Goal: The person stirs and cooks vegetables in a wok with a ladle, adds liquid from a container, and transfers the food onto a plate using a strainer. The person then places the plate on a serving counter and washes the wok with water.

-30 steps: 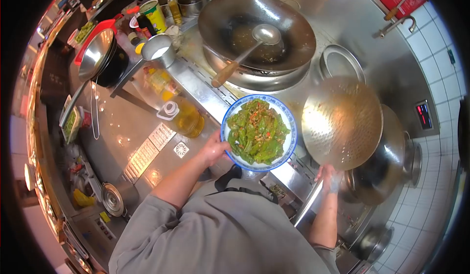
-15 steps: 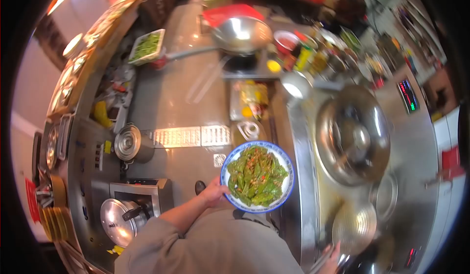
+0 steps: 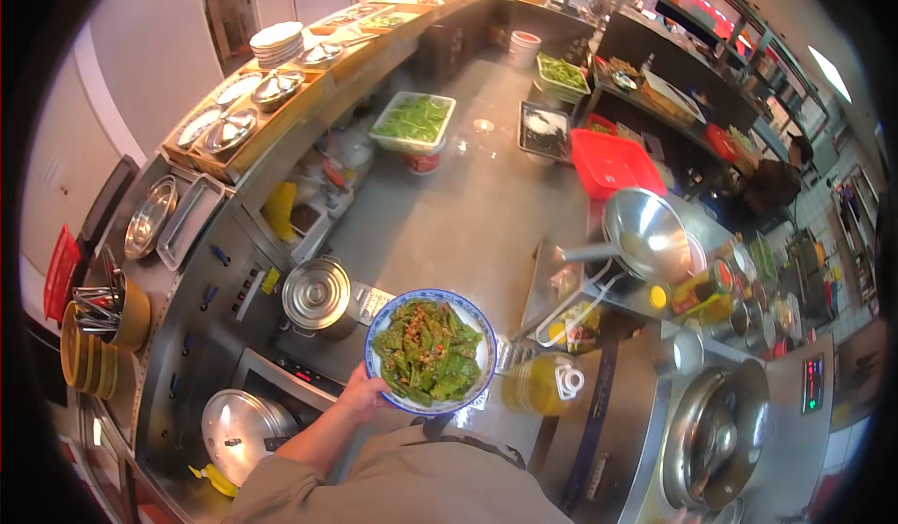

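Observation:
My left hand (image 3: 361, 397) grips the left rim of a white plate with a blue patterned edge (image 3: 488, 332). Green leafy-looking vegetables with red and brown bits (image 3: 428, 351) fill the plate, which is held level in front of my body. Only a sliver of my right hand (image 3: 683, 516) shows at the bottom edge, below the wok (image 3: 748, 426); its fingers and anything in them cannot be made out. A ladle (image 3: 718, 438) rests inside the wok.
A counter (image 3: 351, 70) with lidded dishes and stacked plates (image 3: 277, 45) curves along the left. Pots (image 3: 316, 295) stand lower left. A strainer-like metal pan (image 3: 645, 234), a red basin (image 3: 613, 161) and an oil jug (image 3: 543, 384) are right. Another person (image 3: 774, 182) is far right.
The view has swung left, from the stove toward the long counter. The plate has stayed in my left hand. My right hand and the perforated ladle it held have slipped mostly out of view.

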`<action>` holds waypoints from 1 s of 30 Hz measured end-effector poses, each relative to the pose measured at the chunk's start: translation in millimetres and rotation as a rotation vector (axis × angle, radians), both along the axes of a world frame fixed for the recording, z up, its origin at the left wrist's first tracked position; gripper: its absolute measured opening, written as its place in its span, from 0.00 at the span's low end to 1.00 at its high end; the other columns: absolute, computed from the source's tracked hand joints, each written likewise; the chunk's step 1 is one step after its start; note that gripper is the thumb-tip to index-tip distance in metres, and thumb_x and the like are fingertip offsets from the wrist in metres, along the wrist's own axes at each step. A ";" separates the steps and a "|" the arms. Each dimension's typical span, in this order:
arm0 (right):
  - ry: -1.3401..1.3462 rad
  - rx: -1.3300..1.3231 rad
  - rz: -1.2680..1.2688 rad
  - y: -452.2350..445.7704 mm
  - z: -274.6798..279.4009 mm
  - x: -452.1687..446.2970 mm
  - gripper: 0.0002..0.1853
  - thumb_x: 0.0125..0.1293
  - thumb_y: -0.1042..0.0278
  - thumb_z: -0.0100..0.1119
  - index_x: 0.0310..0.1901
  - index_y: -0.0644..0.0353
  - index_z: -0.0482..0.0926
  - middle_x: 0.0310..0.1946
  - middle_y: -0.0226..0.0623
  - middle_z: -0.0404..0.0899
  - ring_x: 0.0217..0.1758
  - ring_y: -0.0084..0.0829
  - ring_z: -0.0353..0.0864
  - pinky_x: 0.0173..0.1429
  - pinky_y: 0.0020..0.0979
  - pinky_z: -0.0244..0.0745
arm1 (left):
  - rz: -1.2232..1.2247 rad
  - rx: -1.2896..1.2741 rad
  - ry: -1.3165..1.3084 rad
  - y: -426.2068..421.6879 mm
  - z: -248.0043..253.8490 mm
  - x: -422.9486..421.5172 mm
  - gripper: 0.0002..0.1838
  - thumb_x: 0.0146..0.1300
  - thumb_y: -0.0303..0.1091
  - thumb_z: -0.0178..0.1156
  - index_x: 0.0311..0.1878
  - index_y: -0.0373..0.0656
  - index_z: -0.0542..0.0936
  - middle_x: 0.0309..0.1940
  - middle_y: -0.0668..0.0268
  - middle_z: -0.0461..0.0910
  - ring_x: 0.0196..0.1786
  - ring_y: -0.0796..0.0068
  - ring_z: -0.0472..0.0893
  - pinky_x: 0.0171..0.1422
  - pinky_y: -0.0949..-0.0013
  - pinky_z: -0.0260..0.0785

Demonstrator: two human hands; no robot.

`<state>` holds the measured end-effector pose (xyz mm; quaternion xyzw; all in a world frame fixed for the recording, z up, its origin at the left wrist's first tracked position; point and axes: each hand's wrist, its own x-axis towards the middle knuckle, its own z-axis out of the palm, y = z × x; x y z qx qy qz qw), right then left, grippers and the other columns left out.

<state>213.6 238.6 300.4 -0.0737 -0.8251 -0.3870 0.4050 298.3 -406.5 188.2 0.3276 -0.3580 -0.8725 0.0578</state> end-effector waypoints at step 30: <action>-0.489 -1.419 0.881 -550.4 210.0 -484.9 0.18 0.61 0.73 0.54 0.53 0.67 0.70 0.38 0.36 0.76 0.38 0.24 0.76 0.37 0.22 0.71 | 0.346 -0.129 0.042 -447.1 -28.5 -326.9 0.35 0.42 0.18 0.48 0.60 0.39 0.62 0.50 0.53 0.73 0.47 0.52 0.80 0.38 0.47 0.80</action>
